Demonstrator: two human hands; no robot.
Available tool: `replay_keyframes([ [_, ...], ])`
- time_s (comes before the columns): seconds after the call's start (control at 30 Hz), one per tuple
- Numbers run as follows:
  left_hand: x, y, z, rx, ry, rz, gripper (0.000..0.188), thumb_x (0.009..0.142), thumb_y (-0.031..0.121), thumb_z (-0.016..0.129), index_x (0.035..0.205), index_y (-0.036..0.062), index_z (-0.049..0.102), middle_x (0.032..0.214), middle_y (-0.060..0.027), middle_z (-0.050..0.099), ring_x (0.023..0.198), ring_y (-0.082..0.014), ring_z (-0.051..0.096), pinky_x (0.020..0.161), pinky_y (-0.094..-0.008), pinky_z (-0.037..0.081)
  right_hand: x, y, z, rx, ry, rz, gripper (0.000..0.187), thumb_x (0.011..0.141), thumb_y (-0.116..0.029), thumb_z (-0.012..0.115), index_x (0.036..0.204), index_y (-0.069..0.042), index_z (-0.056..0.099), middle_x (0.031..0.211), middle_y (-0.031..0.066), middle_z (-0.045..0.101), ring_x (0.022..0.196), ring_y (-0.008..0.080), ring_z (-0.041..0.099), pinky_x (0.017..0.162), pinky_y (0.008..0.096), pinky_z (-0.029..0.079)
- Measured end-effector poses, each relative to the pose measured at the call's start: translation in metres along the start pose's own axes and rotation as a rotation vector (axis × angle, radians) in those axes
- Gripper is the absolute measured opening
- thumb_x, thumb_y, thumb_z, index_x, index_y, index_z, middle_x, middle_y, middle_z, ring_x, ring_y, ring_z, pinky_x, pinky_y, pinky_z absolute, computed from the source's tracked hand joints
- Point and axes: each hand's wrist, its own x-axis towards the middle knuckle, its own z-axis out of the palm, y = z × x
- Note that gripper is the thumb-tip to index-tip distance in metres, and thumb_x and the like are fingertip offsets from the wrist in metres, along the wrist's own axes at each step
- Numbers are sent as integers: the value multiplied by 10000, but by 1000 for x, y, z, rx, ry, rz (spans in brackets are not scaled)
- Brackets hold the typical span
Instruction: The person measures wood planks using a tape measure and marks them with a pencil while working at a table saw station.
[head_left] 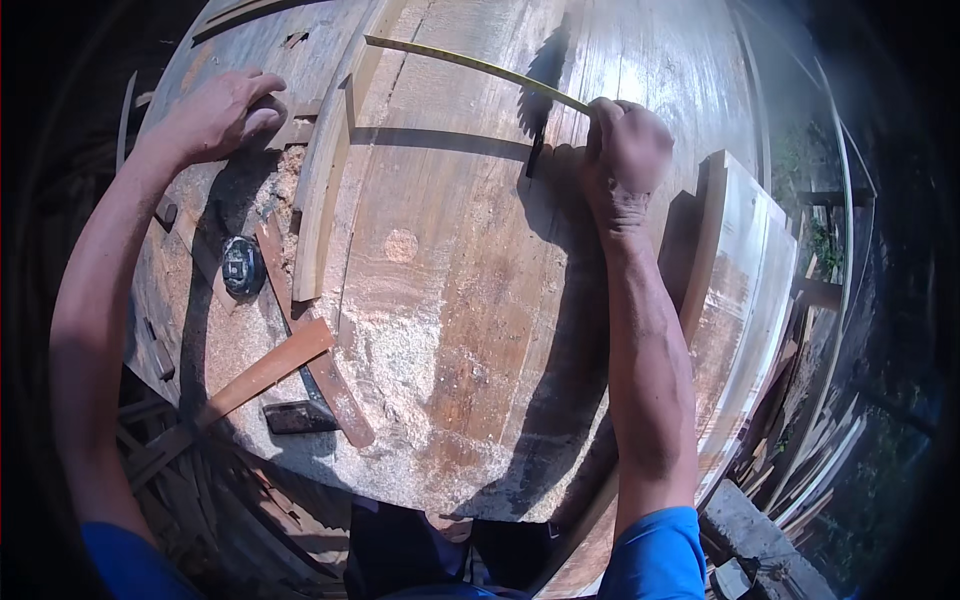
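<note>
In my right hand [630, 145], the fingers are closed around the end of a yellow measuring tape [470, 66]; its case, if it is in the fist, is hidden. The tape's blade runs left across the wooden tabletop to a long wooden strip [325, 190]. Just left of that strip, my left hand [235, 112] hovers with bent fingers, index and thumb apart and nothing seen between them. Between the hands, a dark toothed saw blade [546, 75] stands at a slot in the tabletop, under the tape.
Sawdust [395, 360] covers the near tabletop [480, 270]. A rounded black tool [241, 267], a hammer [300, 416] and crossed wooden pieces [270, 370] lie at the near left. Boards [745, 290] stand stacked at the right. Wood scraps [200, 490] litter the ground below.
</note>
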Motion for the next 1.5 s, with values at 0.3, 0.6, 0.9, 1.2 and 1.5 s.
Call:
replay_keyframes([
  [0.3,30,40,23,-233,184,-586,646,990,544,526,1082,-83,655,1019,-385,656,1024,-513,643,909,-551,509,90,80,58,-230,92,326,123,925,-167,612,996,-244,676,990,46,601,991,265,573,934,453,387],
  [0.6,12,-5,25,-81,256,19,255,941,283,553,901,45,634,755,-191,672,691,-421,657,649,-528,520,119,98,85,-53,-169,117,169,907,-245,647,1071,-214,673,970,75,596,989,291,573,833,437,462],
  [0.9,50,39,6,-299,515,-244,466,951,431,621,1106,-6,652,1053,-200,707,1016,-386,665,889,-486,519,134,100,75,50,-239,107,210,881,-273,698,1056,-168,650,940,87,583,941,299,589,771,427,510],
  [1.2,167,102,-28,-550,250,-707,548,864,375,776,1144,-66,611,1067,-289,699,1058,-401,692,930,-507,531,134,102,77,161,-231,80,171,882,-236,700,1012,-132,661,924,98,584,939,303,589,778,427,503],
  [1.5,176,97,-8,-504,331,-711,438,862,297,775,1084,-42,608,1002,-297,703,1010,-453,688,869,-523,536,130,110,84,168,-235,85,203,884,-265,711,978,-94,653,923,114,588,919,327,589,788,438,479],
])
